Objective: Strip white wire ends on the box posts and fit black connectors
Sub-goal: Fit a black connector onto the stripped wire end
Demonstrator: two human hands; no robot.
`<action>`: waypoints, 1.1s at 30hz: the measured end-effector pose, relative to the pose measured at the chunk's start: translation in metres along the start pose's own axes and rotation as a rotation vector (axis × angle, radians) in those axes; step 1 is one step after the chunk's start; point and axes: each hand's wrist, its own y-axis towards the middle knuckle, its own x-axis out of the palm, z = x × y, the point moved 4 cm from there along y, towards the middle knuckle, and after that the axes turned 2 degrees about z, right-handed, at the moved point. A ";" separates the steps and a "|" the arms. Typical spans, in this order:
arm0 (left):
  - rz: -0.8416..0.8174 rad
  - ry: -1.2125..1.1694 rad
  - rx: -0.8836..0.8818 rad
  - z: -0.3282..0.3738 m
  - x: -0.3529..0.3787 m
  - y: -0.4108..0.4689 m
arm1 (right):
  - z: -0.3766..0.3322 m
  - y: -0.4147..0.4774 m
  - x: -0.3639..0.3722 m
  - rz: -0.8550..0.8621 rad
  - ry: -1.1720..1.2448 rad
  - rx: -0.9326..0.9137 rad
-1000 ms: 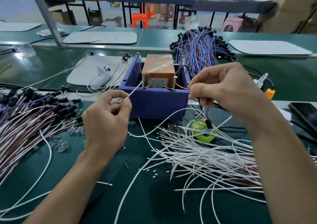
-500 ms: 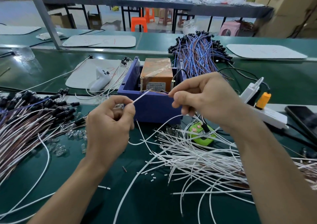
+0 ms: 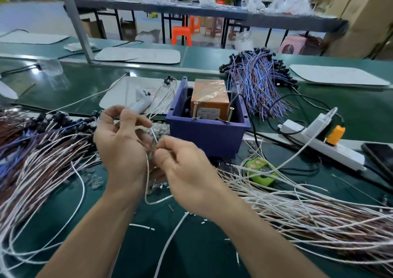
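A purple box (image 3: 207,132) holds an orange block (image 3: 209,98) and two brass posts (image 3: 230,114) at its front wall. My left hand (image 3: 121,148) and my right hand (image 3: 187,173) meet in front of the box's left corner, away from the posts. Both pinch one white wire (image 3: 147,171), which hangs in a loop between them. Whatever sits at the fingertips is too blurred to tell. Loose white wires (image 3: 297,209) lie piled at the right. Wires with black connectors (image 3: 42,141) lie piled at the left.
A bundle of blue and brown wires (image 3: 257,82) lies behind the box. A white power strip (image 3: 319,141) with an orange plug and a dark phone (image 3: 380,158) sit at the right. A green gadget (image 3: 260,171) lies among the white wires. White offcuts dot the green mat (image 3: 202,245).
Both hands have come back from the box posts toward me and to the left. They have closed together on the white wire. The camera has tilted down.
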 end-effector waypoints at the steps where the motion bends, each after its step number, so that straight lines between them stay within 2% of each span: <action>1: 0.041 0.020 0.006 0.001 -0.004 0.004 | -0.002 0.003 0.006 -0.009 0.003 0.021; 7: 0.248 0.227 0.094 0.003 -0.022 0.023 | -0.013 0.015 0.027 -0.079 0.072 0.189; 11: 0.346 0.320 0.152 0.013 -0.029 0.025 | -0.023 0.018 0.031 -0.070 -0.026 0.173; 13: 0.352 0.352 0.177 0.020 -0.030 0.026 | -0.029 0.019 0.031 -0.068 0.009 0.176; 19: 0.091 0.341 0.174 0.041 -0.015 0.037 | -0.044 0.026 0.028 -0.074 0.083 0.191; 25: -0.050 0.649 0.208 0.056 -0.013 0.036 | -0.052 0.024 0.028 -0.015 0.465 0.305; 28: -0.135 0.529 0.166 0.052 -0.022 0.026 | -0.051 0.021 0.025 0.099 0.644 0.361; 30: -0.293 0.432 0.081 0.045 -0.029 0.014 | -0.052 0.022 0.014 0.206 0.827 0.319; 33: -0.615 0.372 -0.125 0.026 -0.039 -0.005 | -0.054 0.020 -0.008 0.287 1.150 0.214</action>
